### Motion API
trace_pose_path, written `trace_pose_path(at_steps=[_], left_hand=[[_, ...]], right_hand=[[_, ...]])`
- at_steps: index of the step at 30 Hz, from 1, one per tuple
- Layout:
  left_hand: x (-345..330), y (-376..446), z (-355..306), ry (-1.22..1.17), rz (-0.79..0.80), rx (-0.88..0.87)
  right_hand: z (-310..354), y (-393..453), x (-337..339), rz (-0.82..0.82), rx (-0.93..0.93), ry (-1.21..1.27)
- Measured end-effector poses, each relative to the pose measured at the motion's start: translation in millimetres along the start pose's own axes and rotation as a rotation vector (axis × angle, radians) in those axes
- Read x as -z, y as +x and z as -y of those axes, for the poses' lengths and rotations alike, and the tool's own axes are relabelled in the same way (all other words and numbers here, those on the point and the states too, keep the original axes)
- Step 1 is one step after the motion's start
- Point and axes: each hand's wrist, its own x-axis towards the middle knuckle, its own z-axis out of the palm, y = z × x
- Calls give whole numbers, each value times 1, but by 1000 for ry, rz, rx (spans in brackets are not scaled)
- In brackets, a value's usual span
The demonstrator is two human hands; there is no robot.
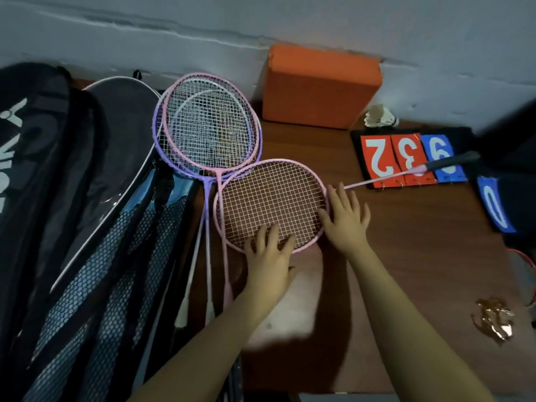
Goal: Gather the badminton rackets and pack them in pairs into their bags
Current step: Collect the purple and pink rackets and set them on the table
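Along the left edge lies a big black racket bag (32, 158) with white lettering, and over its right side rests a grey racket cover (116, 158) with a pale rim. Below that spread mesh-fronted blue and black covers (121, 256), fanned out toward the table's near edge.

Just beside them, three rackets (207, 126) lie stacked on the brown table (406, 271), heads overlapping near the wall: a purple frame, a pink one and a white one, their thin shafts running down toward the person.

A fourth one, the pink racket (269, 204), lies flat in the middle of the table, its rim overlapping the stack's lower edge. Its shaft points away to the right, and the dark grip rests across a score flip board (406, 158) showing red and blue number cards.

The left hand (269, 256) lies palm down, fingers spread, with the tips on the lower rim and strings of that head. The right hand (345, 219) is also flat and spread, pressing at the right side of the rim by the throat. Neither hand is closed around anything.

Behind, an orange block (319, 85) leans against the wall, and a shuttlecock (380, 116) sits to its right. Crumpled foil (493, 320) lies near the right edge.
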Motion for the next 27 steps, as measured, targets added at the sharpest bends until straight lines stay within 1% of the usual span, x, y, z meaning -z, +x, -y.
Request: trace_pose_path(at_steps=[4, 7, 10, 13, 15, 17, 19, 21, 23, 25, 27], left_hand=[[0, 3, 6, -87, -128, 30], [0, 0, 10, -39, -139, 18], [-3, -10, 8, -28, -143, 100], [-2, -11, 3, -77, -137, 216], [-1, -8, 2, -79, -112, 224], [-5, -6, 2, -31, -104, 210], [-10, -6, 0, -21, -124, 237], [-11, -6, -4, -72, -118, 272], [-13, -6, -8, -128, -56, 300], [-13, -8, -9, -173, -67, 272], [-11, -9, -7, -210, -83, 225]], right_hand=[[-9, 4, 3, -102, 68, -94], [-19, -1, 8, -182, 105, -76], [-29, -7, 15, -231, 136, -25], [-40, -21, 10, -206, 172, -33], [-44, -29, 6, -167, 126, 11], [-48, -31, 7, -160, 83, 54], [-51, -29, 10, -161, 67, 31], [-55, -30, 11, -149, 53, 4], [-59, -33, 10, -156, 64, -21], [-64, -36, 10, -195, 77, -40], [-71, -40, 12, -240, 130, -50]])
